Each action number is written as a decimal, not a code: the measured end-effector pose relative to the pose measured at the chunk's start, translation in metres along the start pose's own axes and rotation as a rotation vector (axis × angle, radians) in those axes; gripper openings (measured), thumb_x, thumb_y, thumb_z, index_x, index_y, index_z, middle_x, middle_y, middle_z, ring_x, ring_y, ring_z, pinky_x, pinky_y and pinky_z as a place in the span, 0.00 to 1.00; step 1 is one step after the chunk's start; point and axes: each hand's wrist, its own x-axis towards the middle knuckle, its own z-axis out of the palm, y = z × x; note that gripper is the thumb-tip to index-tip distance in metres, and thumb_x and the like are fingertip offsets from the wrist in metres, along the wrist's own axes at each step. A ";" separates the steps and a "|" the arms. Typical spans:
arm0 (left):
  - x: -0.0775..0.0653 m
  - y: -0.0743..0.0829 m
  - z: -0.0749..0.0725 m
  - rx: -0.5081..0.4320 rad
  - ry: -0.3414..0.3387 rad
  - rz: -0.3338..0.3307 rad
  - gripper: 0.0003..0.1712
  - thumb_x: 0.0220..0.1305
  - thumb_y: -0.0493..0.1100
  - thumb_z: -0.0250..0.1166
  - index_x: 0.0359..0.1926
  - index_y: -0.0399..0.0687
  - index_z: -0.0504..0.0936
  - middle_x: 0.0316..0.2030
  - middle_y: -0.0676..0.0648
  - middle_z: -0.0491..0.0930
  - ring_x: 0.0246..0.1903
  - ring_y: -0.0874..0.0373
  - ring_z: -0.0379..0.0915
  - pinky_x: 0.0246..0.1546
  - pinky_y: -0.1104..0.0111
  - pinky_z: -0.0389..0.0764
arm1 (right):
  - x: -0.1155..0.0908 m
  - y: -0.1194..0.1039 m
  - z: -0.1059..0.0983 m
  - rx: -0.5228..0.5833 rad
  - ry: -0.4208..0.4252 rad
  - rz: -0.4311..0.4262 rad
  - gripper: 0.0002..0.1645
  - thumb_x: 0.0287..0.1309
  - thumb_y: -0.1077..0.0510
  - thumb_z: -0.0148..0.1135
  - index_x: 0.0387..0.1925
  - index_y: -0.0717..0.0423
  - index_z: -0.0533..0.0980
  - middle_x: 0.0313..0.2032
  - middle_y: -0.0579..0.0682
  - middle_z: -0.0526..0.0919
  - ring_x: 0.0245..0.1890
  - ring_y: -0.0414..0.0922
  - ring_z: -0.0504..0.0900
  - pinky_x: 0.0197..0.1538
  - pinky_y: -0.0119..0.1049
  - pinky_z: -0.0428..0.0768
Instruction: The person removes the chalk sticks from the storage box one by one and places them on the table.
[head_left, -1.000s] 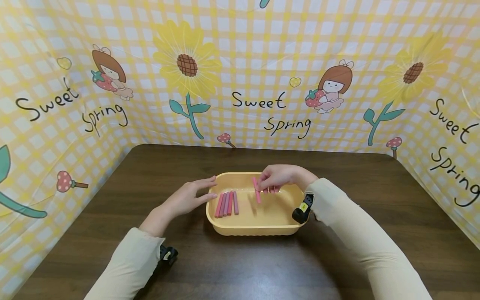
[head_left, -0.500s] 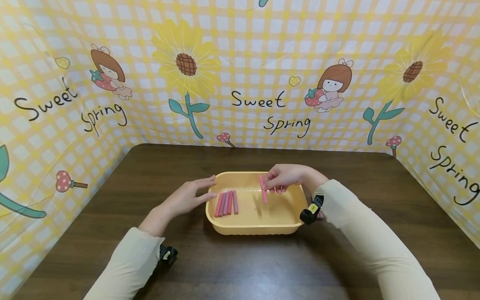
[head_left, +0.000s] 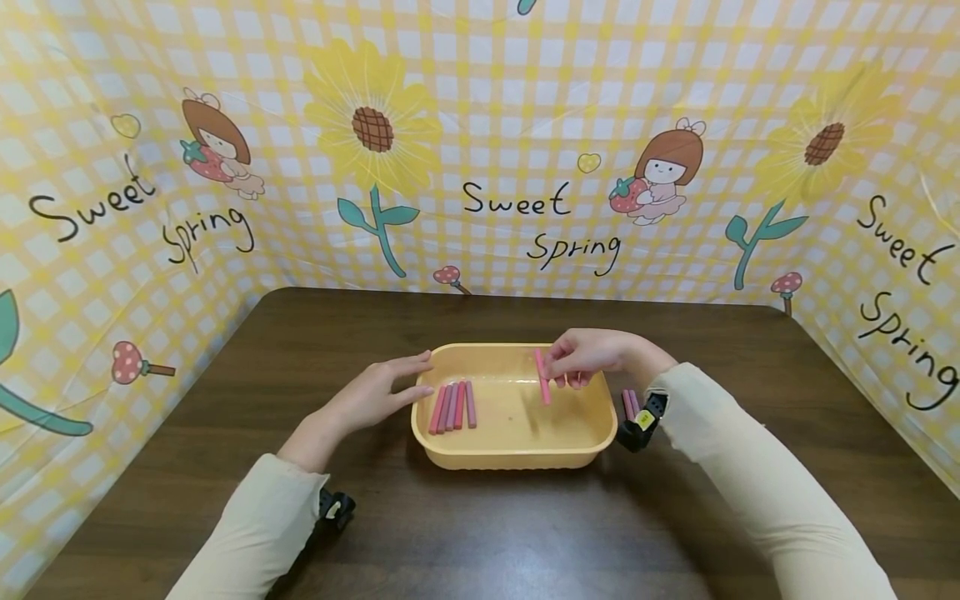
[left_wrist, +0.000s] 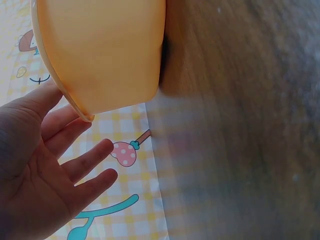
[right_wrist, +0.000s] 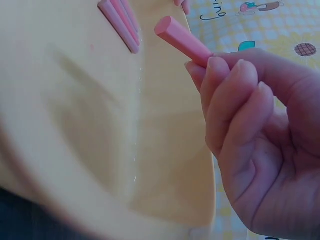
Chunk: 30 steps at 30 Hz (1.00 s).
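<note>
My right hand (head_left: 581,354) pinches a pink stick (head_left: 542,379) between thumb and fingertips over the right half of the yellow plastic tray (head_left: 517,458). In the right wrist view the pink stick (right_wrist: 182,40) points out past the fingertips, its blunt end showing. My left hand (head_left: 371,396) has its fingers spread and its fingertips at the tray's left rim. From the left wrist view, the thumb and fingers of the left hand (left_wrist: 55,165) lie along that rim, loosely extended. Several pink and mauve sticks (head_left: 452,408) lie side by side in the tray's left end.
Just outside the tray's right side, more pink and mauve sticks (head_left: 630,404) lie on the dark wooden table (head_left: 480,533), partly hidden by the right wrist camera (head_left: 643,423). A yellow checked cloth (head_left: 510,108) hangs behind and at both sides.
My right hand has moved to the right above the tray with the pink stick, uncovering sticks beside the tray. The left hand and the row of sticks have stayed in place.
</note>
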 end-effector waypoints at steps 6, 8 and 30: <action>0.000 -0.001 0.001 -0.003 -0.001 0.001 0.31 0.66 0.52 0.57 0.64 0.40 0.68 0.68 0.42 0.62 0.67 0.44 0.57 0.66 0.49 0.61 | -0.007 0.006 -0.002 0.033 -0.004 0.000 0.14 0.63 0.58 0.54 0.34 0.69 0.73 0.21 0.44 0.74 0.17 0.35 0.69 0.22 0.24 0.69; 0.000 -0.001 0.000 -0.007 -0.002 0.001 0.31 0.66 0.52 0.57 0.64 0.40 0.68 0.68 0.42 0.61 0.68 0.44 0.57 0.66 0.49 0.61 | -0.009 0.008 -0.003 0.028 -0.002 -0.004 0.14 0.63 0.57 0.54 0.35 0.69 0.73 0.21 0.44 0.74 0.18 0.35 0.69 0.22 0.25 0.69; -0.002 0.000 0.000 -0.018 -0.003 0.000 0.30 0.66 0.51 0.57 0.64 0.41 0.68 0.68 0.42 0.61 0.68 0.43 0.57 0.66 0.48 0.61 | -0.032 0.036 -0.007 0.127 0.047 -0.025 0.09 0.63 0.57 0.53 0.33 0.60 0.74 0.23 0.46 0.74 0.16 0.35 0.71 0.20 0.24 0.69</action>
